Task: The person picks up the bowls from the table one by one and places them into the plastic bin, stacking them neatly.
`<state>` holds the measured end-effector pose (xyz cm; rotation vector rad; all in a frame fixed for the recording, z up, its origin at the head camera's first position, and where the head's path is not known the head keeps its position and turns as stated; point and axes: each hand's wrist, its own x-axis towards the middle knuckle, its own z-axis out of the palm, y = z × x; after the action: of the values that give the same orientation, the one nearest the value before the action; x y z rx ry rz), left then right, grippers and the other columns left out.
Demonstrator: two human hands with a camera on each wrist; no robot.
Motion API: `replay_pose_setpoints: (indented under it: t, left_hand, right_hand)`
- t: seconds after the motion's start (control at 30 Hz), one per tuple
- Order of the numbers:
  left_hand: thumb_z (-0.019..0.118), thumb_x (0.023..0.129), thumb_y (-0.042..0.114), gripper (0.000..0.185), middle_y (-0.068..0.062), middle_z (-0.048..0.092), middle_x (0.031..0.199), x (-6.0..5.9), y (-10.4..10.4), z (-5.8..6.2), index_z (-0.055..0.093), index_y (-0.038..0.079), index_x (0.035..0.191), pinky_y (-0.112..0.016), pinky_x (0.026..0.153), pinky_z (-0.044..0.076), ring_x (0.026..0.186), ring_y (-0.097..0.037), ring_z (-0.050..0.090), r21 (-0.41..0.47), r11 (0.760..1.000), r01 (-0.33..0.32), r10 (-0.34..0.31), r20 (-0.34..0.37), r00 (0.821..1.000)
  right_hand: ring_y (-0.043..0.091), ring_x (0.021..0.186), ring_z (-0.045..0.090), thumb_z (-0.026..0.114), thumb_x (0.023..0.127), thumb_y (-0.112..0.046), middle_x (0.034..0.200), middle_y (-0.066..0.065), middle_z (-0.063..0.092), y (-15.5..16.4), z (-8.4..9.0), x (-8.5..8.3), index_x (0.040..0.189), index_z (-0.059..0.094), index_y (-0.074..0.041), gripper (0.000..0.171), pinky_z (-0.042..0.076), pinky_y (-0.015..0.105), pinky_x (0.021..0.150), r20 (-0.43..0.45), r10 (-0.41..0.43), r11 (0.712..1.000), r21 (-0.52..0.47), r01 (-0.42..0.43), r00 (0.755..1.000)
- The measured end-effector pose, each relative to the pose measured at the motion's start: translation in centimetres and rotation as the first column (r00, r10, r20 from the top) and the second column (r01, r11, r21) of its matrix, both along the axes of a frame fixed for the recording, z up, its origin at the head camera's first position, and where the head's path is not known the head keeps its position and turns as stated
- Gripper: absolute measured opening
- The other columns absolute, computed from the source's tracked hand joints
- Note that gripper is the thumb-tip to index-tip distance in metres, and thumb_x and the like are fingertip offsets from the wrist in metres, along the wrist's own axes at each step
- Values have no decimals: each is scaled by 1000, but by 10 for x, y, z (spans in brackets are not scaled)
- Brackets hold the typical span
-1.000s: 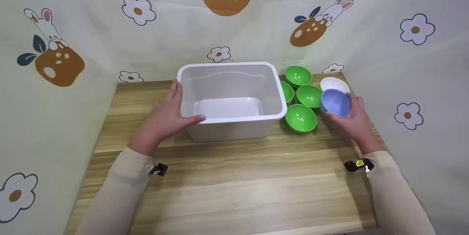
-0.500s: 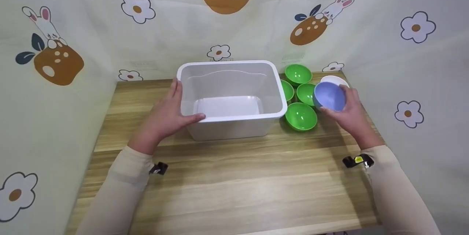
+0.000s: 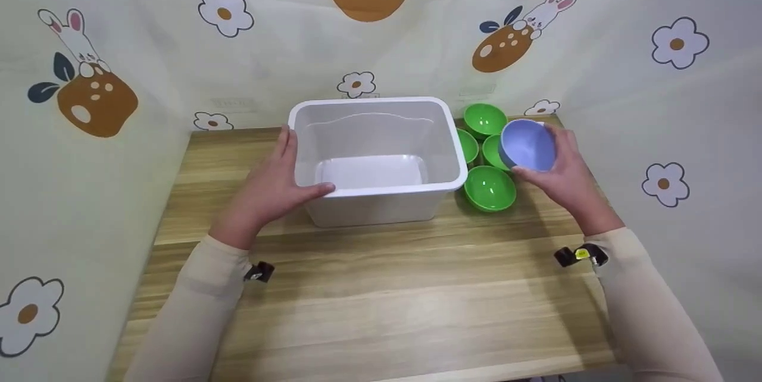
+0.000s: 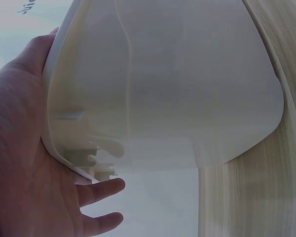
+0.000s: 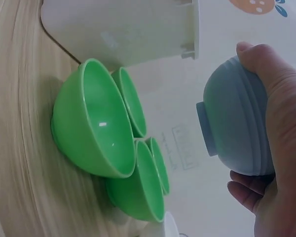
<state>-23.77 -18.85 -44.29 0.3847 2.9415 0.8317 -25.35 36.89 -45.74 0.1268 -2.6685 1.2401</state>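
My right hand (image 3: 562, 185) holds a blue bowl (image 3: 528, 145) by its side, thumb at the near edge and fingers at the far edge. In the right wrist view the blue bowl (image 5: 237, 118) is off the table, higher than several green bowls (image 5: 96, 118). From the head, it partly covers a green bowl (image 3: 493, 152) and nearly all of a white bowl. My left hand (image 3: 271, 191) rests against the left front corner of a white plastic bin (image 3: 381, 191), its thumb along the front rim. In the left wrist view, two straight fingers (image 4: 103, 192) extend beside the bin.
The bin stands upright on a wood-grain table (image 3: 381, 298), with nothing inside it. Green bowls (image 3: 489, 188) stand close against its right side. A patterned curtain (image 3: 274, 66) rises behind the table and at both sides.
My right hand has raised the blue bowl and moved it a little left and away from me, now hiding most of the white bowl. The left hand and the bin stay put.
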Motion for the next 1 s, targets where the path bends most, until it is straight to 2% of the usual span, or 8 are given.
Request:
replay_pose_setpoints:
  t: [0.37, 0.63, 0.83, 1.0]
  left_hand:
    - [66, 85, 93, 146, -18, -9, 184, -1, 0, -1, -3, 1, 176, -78, 123, 28, 161, -57, 25, -8, 1000, 0, 0, 6, 1000]
    - [65, 85, 93, 146, -17, -10, 184, 0, 0, 1, -2, 0, 176, -78, 124, 28, 160, -58, 26, -15, 1000, -5, 6, 8, 1000]
    - [65, 86, 92, 145, -17, -10, 184, 0, 0, 1, -3, 0, 175, -74, 123, 35, 160, -57, 26, -16, 1000, 1, -1, 4, 1000]
    - [66, 85, 92, 146, -18, -9, 184, -1, 0, 0, -1, 0, 176, -76, 121, 35, 159, -59, 28, -14, 1000, 2, -2, -4, 1000]
  right_hand:
    - [44, 143, 49, 103, 79, -41, 162, 16, 45, -22, 19, -4, 169, 41, -12, 113, 46, 75, 112, -73, 47, 995, 91, -41, 996]
    - [42, 140, 46, 103, 80, -27, 157, 21, 43, -39, 29, -11, 169, 38, -3, 112, 46, 72, 113, -102, 141, 990, 34, -138, 985]
    - [41, 137, 48, 102, 80, -25, 155, 21, 45, -52, 35, -15, 166, 40, -2, 109, 45, 67, 111, -125, 189, 982, 52, -184, 974]
    - [38, 138, 47, 102, 80, -28, 157, 20, 44, -61, 40, -19, 168, 39, -3, 111, 45, 64, 113, -111, 217, 976, 59, -211, 970]
